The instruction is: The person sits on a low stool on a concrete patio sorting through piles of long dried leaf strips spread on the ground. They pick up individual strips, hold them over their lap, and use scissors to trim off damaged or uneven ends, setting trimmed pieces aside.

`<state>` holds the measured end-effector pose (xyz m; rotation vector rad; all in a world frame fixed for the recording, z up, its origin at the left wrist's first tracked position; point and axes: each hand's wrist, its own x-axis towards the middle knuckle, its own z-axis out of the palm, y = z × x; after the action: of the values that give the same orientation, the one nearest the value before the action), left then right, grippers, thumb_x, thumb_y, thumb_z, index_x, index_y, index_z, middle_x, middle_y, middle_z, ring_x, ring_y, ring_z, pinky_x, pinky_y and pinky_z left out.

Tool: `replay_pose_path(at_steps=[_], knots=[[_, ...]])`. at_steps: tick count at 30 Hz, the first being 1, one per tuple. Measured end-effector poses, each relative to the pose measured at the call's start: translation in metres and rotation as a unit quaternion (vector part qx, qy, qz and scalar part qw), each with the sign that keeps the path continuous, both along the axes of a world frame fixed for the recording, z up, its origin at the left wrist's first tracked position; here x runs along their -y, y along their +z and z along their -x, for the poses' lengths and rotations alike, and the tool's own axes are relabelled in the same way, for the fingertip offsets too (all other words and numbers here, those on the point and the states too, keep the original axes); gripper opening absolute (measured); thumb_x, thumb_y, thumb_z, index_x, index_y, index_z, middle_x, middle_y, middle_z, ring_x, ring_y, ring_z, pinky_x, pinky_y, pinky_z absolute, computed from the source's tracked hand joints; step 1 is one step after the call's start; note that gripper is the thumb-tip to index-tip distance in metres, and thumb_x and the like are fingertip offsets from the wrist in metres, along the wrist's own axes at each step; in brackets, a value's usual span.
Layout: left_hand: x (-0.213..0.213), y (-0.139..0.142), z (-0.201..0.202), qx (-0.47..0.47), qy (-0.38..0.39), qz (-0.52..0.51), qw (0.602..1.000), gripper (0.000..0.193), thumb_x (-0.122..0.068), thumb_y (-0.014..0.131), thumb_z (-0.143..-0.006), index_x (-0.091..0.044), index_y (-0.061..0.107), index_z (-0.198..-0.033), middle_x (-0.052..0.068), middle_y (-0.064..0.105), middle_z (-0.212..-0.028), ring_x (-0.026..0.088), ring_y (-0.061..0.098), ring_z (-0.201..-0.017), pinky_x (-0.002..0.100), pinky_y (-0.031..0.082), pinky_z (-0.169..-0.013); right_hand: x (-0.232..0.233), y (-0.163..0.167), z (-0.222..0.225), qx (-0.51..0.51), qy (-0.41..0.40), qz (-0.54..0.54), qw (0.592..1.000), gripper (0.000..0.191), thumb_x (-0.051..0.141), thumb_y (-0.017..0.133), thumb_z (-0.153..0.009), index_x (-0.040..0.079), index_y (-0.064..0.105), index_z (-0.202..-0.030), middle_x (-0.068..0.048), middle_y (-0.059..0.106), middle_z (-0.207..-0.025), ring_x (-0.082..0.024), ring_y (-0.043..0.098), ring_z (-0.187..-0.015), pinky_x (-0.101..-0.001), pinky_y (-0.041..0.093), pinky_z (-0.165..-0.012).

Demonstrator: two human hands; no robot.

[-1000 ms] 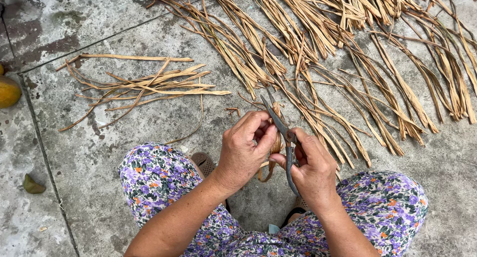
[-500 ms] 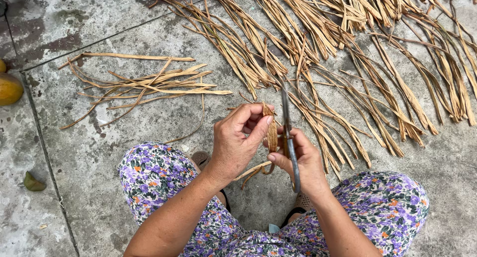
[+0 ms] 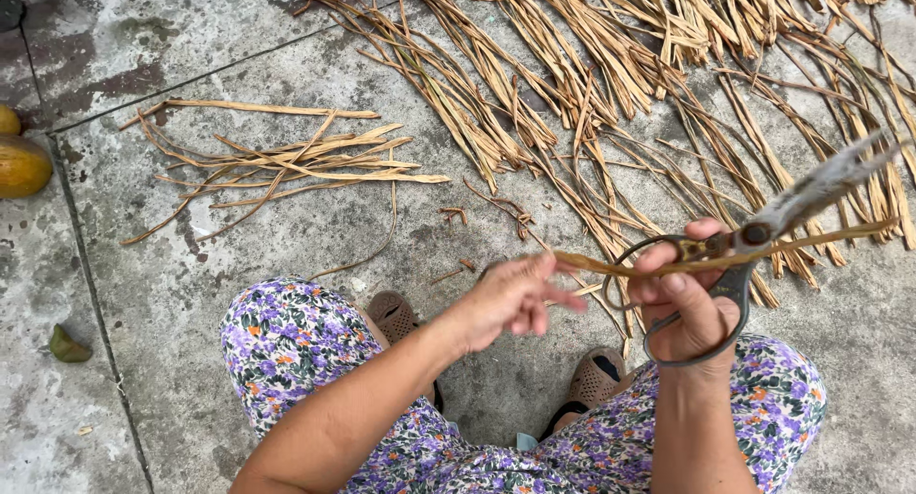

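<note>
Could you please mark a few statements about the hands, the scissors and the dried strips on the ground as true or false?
1. The right hand holds a pair of scissors. True.
2. The left hand grips the scissors too. False: it is open, fingers spread, at the near end of a long dried strip that lies across the right hand.
3. A small separate pile of strips lies to the left of the big spread of strips. True.
4. The ground is grass. False: it is grey concrete slabs.
5. The person wears sandals. True.
</note>
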<state>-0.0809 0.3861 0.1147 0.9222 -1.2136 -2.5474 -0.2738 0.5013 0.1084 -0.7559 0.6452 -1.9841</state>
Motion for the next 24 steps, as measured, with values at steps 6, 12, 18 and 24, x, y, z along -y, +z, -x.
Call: replay_pose_path(at_steps=[6, 12, 18, 24], knots=[[0.066, -0.005, -0.026, -0.1, 0.228, 0.011, 0.969, 0.033, -0.028, 0.057, -0.105, -0.005, 0.065, -0.127, 0.011, 0.077, -0.098, 0.003, 0.054, -0.051, 0.015, 0.04, -0.041, 0.001, -0.001, -0.016, -0.152, 0.147, -0.154, 0.965, 0.038, 0.01, 0.075, -0.087, 0.005, 0.064, -0.123, -0.017, 0.074, -0.087, -0.017, 0.065, -0.063, -0.0293, 0.055, -0.055], [0.1, 0.01, -0.051, -0.036, 0.336, 0.245, 0.909, 0.033, -0.024, 0.055, -0.104, -0.009, 0.063, -0.132, 0.006, 0.075, -0.085, 0.0, 0.051, -0.048, 0.015, 0.037, -0.037, 0.02, -0.025, -0.059, -0.266, 0.265, -0.398, 0.837, 0.036, 0.021, 0.08, -0.078, 0.01, 0.067, -0.11, -0.008, 0.069, -0.074, -0.013, 0.058, -0.054, -0.026, 0.049, -0.046], [0.105, 0.023, -0.07, -0.011, 0.364, 0.36, 0.859, 0.033, -0.022, 0.055, -0.11, -0.008, 0.062, -0.139, 0.003, 0.072, -0.086, -0.002, 0.047, -0.056, 0.014, 0.039, -0.048, 0.019, -0.052, -0.073, -0.395, 0.379, -0.399, 0.735, 0.033, 0.025, 0.079, -0.082, 0.01, 0.068, -0.109, -0.001, 0.064, -0.072, -0.013, 0.054, -0.055, -0.0279, 0.045, -0.048], [0.1, 0.033, -0.082, 0.037, 0.342, 0.423, 0.838, 0.037, -0.023, 0.056, -0.108, -0.011, 0.059, -0.143, -0.002, 0.068, -0.075, -0.001, 0.047, -0.055, 0.016, 0.035, -0.049, 0.018, -0.05, -0.078, -0.552, 0.351, -0.355, 0.668, 0.05, 0.033, 0.081, -0.08, 0.017, 0.065, -0.126, 0.001, 0.074, -0.085, -0.012, 0.068, -0.079, -0.0328, 0.055, -0.072]])
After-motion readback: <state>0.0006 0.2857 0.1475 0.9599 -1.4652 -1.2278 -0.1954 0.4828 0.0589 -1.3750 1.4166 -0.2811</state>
